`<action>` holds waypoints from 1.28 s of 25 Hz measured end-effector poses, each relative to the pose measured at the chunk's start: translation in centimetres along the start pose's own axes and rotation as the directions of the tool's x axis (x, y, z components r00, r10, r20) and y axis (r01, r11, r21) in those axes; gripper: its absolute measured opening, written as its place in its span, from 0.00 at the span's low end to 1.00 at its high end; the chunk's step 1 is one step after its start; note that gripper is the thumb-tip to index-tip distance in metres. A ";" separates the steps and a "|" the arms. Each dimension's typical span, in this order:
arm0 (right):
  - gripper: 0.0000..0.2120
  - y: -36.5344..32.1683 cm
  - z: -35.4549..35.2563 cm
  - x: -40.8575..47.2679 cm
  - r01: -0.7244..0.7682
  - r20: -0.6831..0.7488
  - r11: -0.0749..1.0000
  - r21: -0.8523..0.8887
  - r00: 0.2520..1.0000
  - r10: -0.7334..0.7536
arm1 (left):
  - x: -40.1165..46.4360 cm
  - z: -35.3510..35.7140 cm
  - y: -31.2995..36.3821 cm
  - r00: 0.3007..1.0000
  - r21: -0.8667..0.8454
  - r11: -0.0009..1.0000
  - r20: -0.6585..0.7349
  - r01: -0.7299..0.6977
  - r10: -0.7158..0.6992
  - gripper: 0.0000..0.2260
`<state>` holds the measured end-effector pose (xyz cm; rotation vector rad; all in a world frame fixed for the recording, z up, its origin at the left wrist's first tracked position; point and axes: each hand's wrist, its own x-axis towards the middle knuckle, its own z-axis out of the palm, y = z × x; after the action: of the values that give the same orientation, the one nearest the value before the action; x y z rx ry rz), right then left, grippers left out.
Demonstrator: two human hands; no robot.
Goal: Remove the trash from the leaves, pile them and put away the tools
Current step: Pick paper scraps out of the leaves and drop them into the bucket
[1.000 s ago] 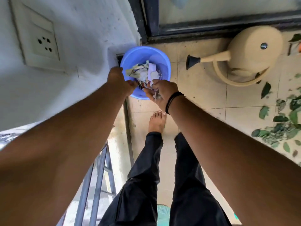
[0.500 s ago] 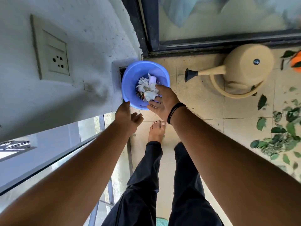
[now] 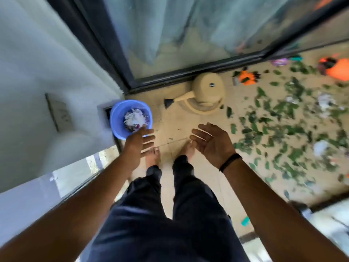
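Observation:
A blue plastic bucket point(image 3: 117, 118) stands on the tiled floor in the corner by the wall, with crumpled paper trash point(image 3: 134, 118) inside. My left hand point(image 3: 138, 143) hovers just in front of the bucket, fingers straight, holding nothing. My right hand point(image 3: 211, 142) is raised above my feet, palm up, fingers spread and empty. Green leaves point(image 3: 279, 129) lie scattered over the floor on the right, with white scraps of trash point(image 3: 323, 103) among them. A beige watering can point(image 3: 205, 95) sits by the door sill. Orange tools point(image 3: 246, 77) lie near the sill further right.
A glass sliding door with a dark frame point(image 3: 170, 76) closes off the far side. A white wall with a socket plate point(image 3: 59, 112) is on the left, and a railing is below it. An orange object point(image 3: 338, 69) sits at the far right. My bare feet point(image 3: 153, 157) stand mid-floor.
Both hands have pulled back from the bucket and now hang empty; the trash stays inside it. The view has swung up and right, revealing the leaf-strewn floor.

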<state>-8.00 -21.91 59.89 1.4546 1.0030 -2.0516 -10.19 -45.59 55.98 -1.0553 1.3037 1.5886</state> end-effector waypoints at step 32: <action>0.10 -18.2 -45.8 -20.7 0.499 -0.471 0.627 0.599 0.852 -0.228 | -16.1 53.1 1.3 0.886 0.379 0.865 0.442 -0.329 0.143 0.09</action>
<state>15.10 23.43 76.18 2.2267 0.6822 -2.7409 -11.97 5.42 77.83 -0.2644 1.4509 1.4777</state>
